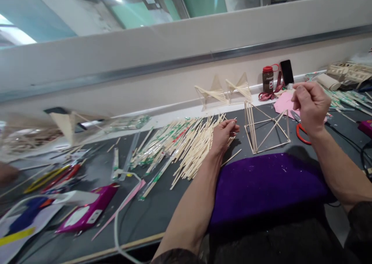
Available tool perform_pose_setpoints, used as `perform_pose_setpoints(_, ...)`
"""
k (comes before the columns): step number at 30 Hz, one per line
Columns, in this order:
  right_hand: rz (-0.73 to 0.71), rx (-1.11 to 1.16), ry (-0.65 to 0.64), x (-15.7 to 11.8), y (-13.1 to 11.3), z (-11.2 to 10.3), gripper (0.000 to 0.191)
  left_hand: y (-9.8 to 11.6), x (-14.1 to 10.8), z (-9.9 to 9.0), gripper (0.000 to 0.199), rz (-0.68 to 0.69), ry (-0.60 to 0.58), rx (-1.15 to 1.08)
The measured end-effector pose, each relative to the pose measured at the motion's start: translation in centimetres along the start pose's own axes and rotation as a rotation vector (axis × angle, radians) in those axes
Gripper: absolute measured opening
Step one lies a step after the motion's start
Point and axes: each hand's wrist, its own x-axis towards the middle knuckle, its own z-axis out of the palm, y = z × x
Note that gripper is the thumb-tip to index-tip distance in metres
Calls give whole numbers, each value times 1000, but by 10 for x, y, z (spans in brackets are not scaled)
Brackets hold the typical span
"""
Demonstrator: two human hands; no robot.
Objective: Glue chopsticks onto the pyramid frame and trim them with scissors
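Observation:
My left hand (223, 136) is closed in a pinch at the right edge of a loose pile of thin wooden sticks (192, 155). A small pale tip shows at its fingers, too small to name. My right hand (312, 104) is raised, thumb and fingers pinched together; something whitish is at the fingertips, which I cannot make out. Between the hands, on the dark table, stands an open frame of glued sticks (251, 130) with crossing diagonals. Scissors with red handles (302, 135) lie under my right hand, partly hidden by it.
A purple cushion (267, 182) lies at the table's front edge. Behind stand two twisted stick models (213, 93), a dark bottle with a red lid (267, 80) and a phone (286, 72). Left are a magenta pack (87, 210), a white cable (116, 217) and another person's blurred hand (7, 174).

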Motion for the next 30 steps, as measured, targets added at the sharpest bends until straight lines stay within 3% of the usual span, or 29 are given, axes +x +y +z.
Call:
perform_pose_setpoints(2,-119,11,-148,-19,-25,15,13,1,2,-4,40,35,49,-3)
perform_pose_setpoints(7,-665,-59,-758,-99,-55,55,25,6,4,-12,40,92,120,8)
perform_pose_setpoints(10,-739,-132,-1129,-141,-55,67,22,10,5,-15,41,118,116,17)
perform_pose_setpoints(12,-725,-157,-1270,-156,-54,69,22,12,5,-15,40,133,119,23)
perform_pose_setpoints(17,-663,-201,-1371,-156,-56,67,26,15,-11,2,31,144,64,86)
perform_pose_setpoints(21,-662,-220,-1409,-153,-56,65,26,9,-45,19,22,161,-205,260)
perform_pose_setpoints(24,-685,-194,-1447,-157,-54,65,27,1,-64,24,18,244,-294,392)
perform_pose_setpoints(30,-635,-274,-1474,-166,-54,66,20,-6,-66,18,22,363,-264,561)
